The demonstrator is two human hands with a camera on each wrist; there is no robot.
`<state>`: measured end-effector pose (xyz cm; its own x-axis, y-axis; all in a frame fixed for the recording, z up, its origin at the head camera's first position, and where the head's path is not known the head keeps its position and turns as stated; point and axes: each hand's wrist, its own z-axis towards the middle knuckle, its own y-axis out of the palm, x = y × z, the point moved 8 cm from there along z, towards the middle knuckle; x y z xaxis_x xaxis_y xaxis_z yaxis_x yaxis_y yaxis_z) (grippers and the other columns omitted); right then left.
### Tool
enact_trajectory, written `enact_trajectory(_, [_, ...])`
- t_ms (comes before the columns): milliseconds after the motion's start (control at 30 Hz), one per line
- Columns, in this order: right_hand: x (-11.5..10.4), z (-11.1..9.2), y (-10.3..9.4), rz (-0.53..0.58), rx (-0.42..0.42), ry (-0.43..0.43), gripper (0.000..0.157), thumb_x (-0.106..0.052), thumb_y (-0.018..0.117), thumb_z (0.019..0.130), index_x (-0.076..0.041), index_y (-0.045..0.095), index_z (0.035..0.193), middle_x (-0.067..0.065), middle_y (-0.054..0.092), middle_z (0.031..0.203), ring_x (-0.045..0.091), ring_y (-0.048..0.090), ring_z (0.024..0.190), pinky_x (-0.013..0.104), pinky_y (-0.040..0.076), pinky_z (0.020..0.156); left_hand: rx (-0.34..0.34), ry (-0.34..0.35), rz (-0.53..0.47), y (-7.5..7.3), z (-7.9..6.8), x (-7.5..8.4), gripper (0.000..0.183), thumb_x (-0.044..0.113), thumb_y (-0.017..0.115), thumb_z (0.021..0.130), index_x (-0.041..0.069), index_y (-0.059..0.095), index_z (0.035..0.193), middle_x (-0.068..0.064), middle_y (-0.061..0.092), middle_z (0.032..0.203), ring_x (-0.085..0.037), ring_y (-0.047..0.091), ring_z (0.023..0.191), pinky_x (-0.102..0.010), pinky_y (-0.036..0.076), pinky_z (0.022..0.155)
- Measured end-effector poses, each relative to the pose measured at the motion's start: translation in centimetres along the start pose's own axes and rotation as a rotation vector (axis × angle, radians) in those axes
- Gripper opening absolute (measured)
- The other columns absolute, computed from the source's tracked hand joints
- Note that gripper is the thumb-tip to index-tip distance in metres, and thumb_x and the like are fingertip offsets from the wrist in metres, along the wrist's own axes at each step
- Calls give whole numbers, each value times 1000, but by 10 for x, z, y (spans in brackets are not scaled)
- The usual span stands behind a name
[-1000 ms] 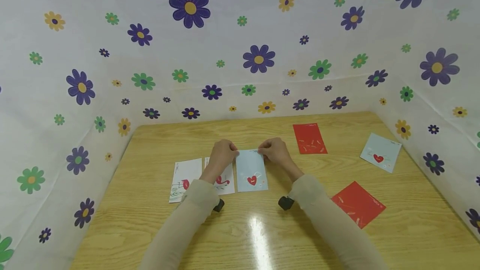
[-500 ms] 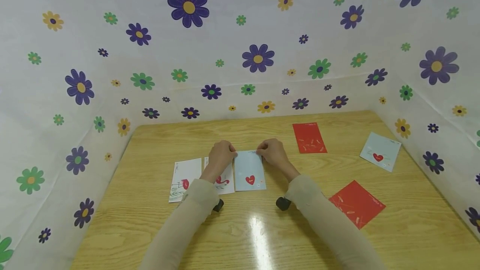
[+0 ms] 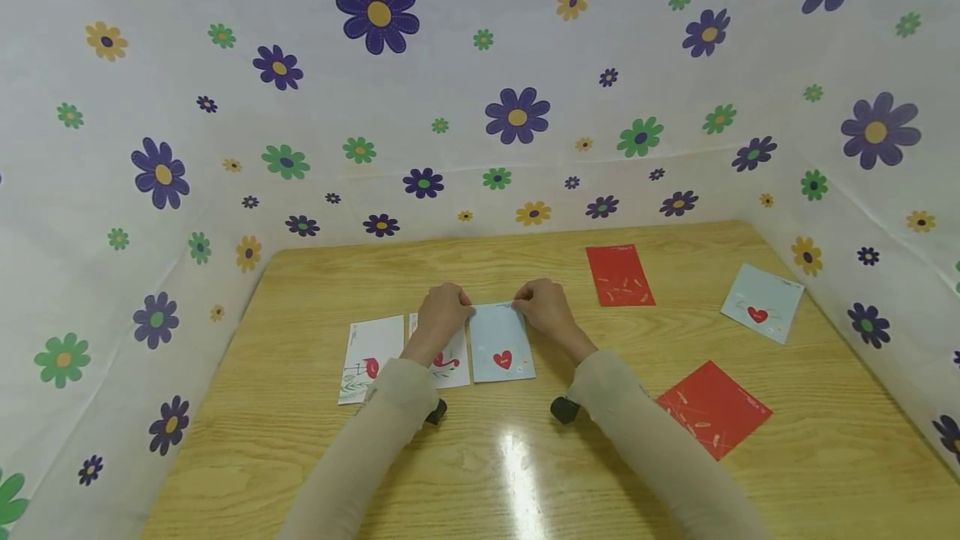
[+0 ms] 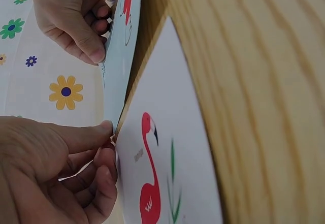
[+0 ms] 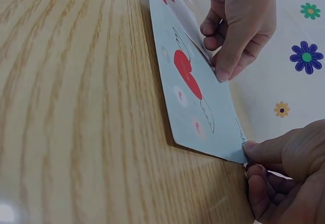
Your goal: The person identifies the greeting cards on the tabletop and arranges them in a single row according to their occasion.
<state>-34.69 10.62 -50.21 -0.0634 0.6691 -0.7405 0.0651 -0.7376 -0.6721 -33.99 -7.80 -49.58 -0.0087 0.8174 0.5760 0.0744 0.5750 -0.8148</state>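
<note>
Pale blue and thinly rectangular, the heart card (image 3: 501,340) is, in the head view, just right of a white flamingo card (image 3: 454,373), left hand (image 3: 441,313) and right hand (image 3: 549,309) pinching its far corners, apparently to align it; next seems to call for an even release. The left wrist view leaves contact between the smooth cards uncertain. The right wrist view shows tight thumb-and-finger grips beyond straight-grained wood (image 5: 76,107).

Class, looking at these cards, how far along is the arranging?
Apparently done: two flamingo cards lie side by side.

In hand: a light-blue heart card next to them, its far corners pinched by the left hand and right hand.

Probably remaining: another light-blue heart card and two red cards, scattered towards the right.
</note>
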Motion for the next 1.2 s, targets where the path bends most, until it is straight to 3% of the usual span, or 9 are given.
enact_trajectory(367, [-1, -4, 0, -7, 2, 19, 7, -5, 75, 94, 2, 77, 95, 11, 73, 90, 21, 61, 80, 31, 53, 71, -29, 6, -25, 3, 3, -3, 10, 12, 77, 94, 5, 73, 88, -5, 69, 85, -17, 57, 74, -28, 47, 65])
enact_trajectory(733, [-2, -7, 0, -8, 21, 43, 8, -5, 75, 94, 2, 76, 96, 11, 72, 90, 22, 61, 79, 30, 53, 69, -47, -5, -40, 3, 3, -6, 10, 13, 78, 93, 6, 72, 91, -5, 68, 86, -19, 59, 79, -32, 50, 72])
enact_trajectory(1200, [0, -5, 2, -27, 33, 45, 8, -6, 75, 94, 2, 76, 97, 11, 71, 91, 22, 60, 81, 31, 52, 72, -93, 34, -56, 1, 0, -5, 11, 15, 75, 96, 5, 72, 98, -7, 69, 94, -21, 59, 83, -35, 51, 76])
